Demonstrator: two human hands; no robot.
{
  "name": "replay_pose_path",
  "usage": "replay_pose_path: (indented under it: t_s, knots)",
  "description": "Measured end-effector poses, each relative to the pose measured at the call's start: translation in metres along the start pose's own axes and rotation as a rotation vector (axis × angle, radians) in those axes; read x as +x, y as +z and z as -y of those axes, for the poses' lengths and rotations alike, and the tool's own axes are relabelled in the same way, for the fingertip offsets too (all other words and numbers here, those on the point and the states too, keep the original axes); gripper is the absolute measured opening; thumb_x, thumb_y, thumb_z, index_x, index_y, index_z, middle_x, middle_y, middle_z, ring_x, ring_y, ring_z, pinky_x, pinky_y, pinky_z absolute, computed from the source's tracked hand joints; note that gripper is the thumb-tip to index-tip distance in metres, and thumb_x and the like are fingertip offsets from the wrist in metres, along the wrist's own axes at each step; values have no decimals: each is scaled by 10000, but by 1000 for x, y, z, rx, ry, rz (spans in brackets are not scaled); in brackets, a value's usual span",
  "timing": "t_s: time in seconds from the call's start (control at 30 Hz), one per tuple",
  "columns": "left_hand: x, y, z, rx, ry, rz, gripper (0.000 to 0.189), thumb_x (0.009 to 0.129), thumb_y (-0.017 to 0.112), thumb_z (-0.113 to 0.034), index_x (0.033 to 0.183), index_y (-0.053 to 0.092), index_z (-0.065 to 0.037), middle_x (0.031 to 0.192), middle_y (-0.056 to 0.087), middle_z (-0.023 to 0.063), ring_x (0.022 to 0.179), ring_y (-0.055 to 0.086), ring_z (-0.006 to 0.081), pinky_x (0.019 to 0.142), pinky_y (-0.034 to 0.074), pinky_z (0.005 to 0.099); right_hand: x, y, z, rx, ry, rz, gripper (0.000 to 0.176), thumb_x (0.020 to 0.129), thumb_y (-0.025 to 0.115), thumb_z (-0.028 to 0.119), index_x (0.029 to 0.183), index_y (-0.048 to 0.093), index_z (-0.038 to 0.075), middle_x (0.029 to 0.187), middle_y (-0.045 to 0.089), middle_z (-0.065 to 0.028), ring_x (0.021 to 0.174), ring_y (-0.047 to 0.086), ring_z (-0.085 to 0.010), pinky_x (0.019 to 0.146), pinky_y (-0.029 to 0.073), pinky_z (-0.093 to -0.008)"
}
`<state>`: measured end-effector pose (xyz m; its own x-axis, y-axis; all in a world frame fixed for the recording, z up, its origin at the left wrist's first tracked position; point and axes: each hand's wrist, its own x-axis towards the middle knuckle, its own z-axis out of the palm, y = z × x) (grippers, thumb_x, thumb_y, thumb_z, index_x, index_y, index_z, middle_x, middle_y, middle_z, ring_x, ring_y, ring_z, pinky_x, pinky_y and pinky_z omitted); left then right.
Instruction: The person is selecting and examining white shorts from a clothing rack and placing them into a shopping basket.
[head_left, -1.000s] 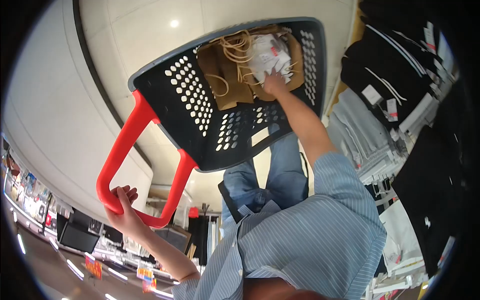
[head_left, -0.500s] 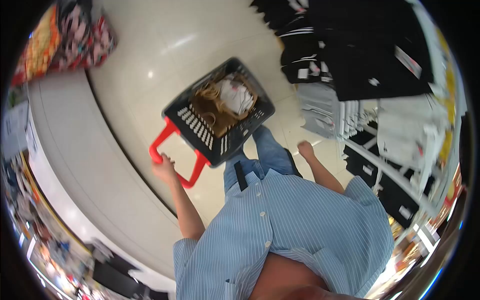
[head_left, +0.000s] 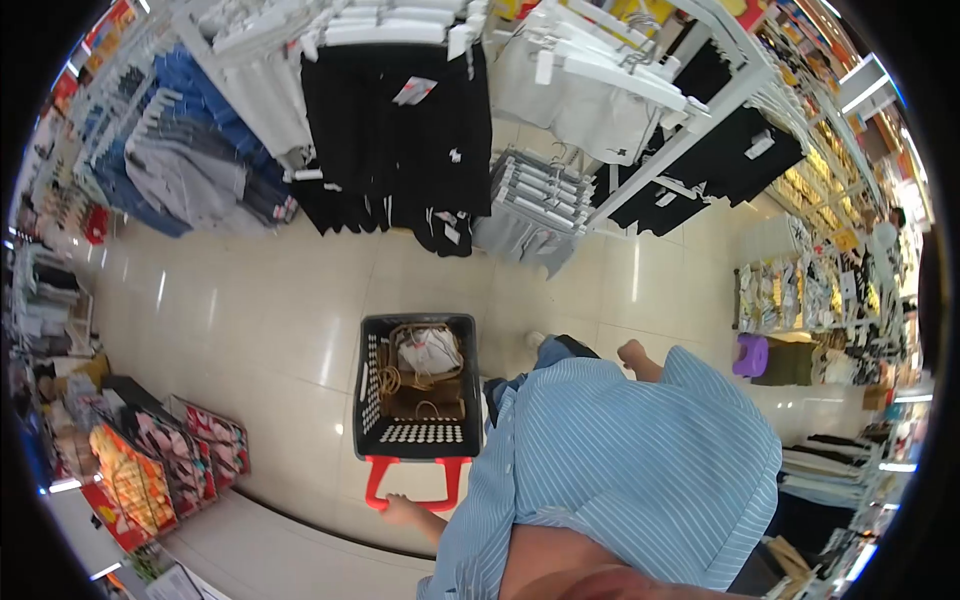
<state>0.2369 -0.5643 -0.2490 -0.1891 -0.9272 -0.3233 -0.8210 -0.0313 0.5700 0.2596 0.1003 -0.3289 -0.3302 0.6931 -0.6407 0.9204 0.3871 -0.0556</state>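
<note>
My left hand (head_left: 402, 509) is closed round the red handle (head_left: 416, 506) of a black shopping basket (head_left: 413, 451) with slotted walls. A brown paper bag (head_left: 443, 397) with twisted handles lies inside the basket, together with a white item (head_left: 431, 352) whose kind does not show. Out to the right of my body, my right hand (head_left: 631, 352) hangs with its fingers curled in and nothing visible in them, above the tiled floor (head_left: 650, 300). Part of a shoe (head_left: 535, 339) shows beyond my blue striped shirt (head_left: 620, 440).
Ahead stands a white rack with black shorts (head_left: 395, 120), pale garments (head_left: 575, 95) and grey clothes (head_left: 535, 195) on hangers. Denim clothing (head_left: 205, 130) hangs at the far left. A low white platform (head_left: 290, 545) runs along the lower left, near patterned packages (head_left: 130, 475). A purple stool (head_left: 750, 355) stands at right.
My view and body have turned toward the clothes rack, which now spans the top. The basket now appears upright rather than slanted, still in my left hand.
</note>
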Motion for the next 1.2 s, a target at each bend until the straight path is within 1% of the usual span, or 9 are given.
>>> replay_pose_path:
  t_s: [0.13, 0.17, 0.27, 0.43, 0.5, 0.73, 0.9, 1.0, 1.2]
  knots:
    - [-41, -8, -55, 593, 220, -345, 390, 775, 604, -97, 1101, 502, 91, 1070, 553, 255, 940, 603, 366, 800, 491, 503, -4, -16, 7, 218, 136, -89, 223, 742, 503, 105, 720, 641, -69, 671, 644, -217, 579, 658, -299, 582, 529, -391]
    - [-51, -2, -71, 663, 263, -497, 429, 768, 617, -104, 1128, 489, 91, 1134, 523, 264, 1009, 577, 378, 851, 465, 525, 37, -5, -13, -66, -139, -67, 238, 777, 459, 70, 841, 623, -90, 656, 631, -200, 590, 656, -289, 555, 518, -376]
    - [-43, 49, -92, 536, 831, -637, 506, 768, 639, -142, 1176, 460, 97, 1187, 476, 268, 1068, 524, 397, 898, 422, 519, 52, -31, 20, 337, -160, -376, 224, 793, 480, 66, 879, 624, -82, 637, 612, -174, 587, 646, -265, 541, 514, -358]
    - [-70, 151, -198, 50, 928, 604, 320, 852, 613, -163, 1070, 548, 61, 983, 618, 212, 904, 613, 338, 828, 478, 408, 44, -150, 120, 874, -371, -166, 256, 867, 576, 193, 956, 619, -43, 806, 641, -95, 643, 624, -171, 576, 508, -289]
    - [-110, 179, -251, 274, 1080, 978, 316, 863, 618, -215, 1049, 571, 36, 945, 643, 190, 870, 631, 294, 786, 492, 360, 42, -200, 157, 903, -569, -198, 305, 895, 584, 244, 1034, 610, -26, 866, 644, -77, 698, 622, -151, 633, 505, -266]
    - [-287, 213, -307, 108, 1218, 1150, 353, 863, 613, -208, 1126, 570, 23, 1026, 644, 186, 876, 654, 296, 769, 508, 369, 30, -350, 274, 1121, -1036, -401, 354, 938, 566, 242, 1197, 553, 1, 1170, 609, -129, 1051, 573, -157, 894, 439, -287]
    - [-338, 233, -276, 172, 1163, 1219, 332, 862, 620, -210, 1099, 594, 21, 1010, 657, 182, 876, 660, 287, 771, 512, 363, 51, -390, 313, 750, -883, -652, 463, 896, 587, 205, 1277, 461, -25, 1232, 568, -174, 1123, 539, -361, 969, 400, -381]
    - [-346, 247, -259, 173, 1077, 1203, 308, 859, 624, -212, 1056, 619, 25, 996, 666, 188, 880, 665, 287, 770, 515, 359, 57, -390, 326, 629, -1006, -1255, 521, 889, 586, 191, 1328, 401, -19, 1316, 483, -209, 1220, 458, -345, 1025, 356, -401]
    - [-355, 243, -266, 183, 1059, 1127, 294, 862, 617, -203, 1041, 624, 30, 986, 667, 197, 884, 666, 292, 770, 516, 359, 41, -464, 355, 863, -952, -1357, 709, 862, 653, 213, 1402, 257, -18, 1376, 318, -242, 1247, 401, -370, 1044, 324, -415]
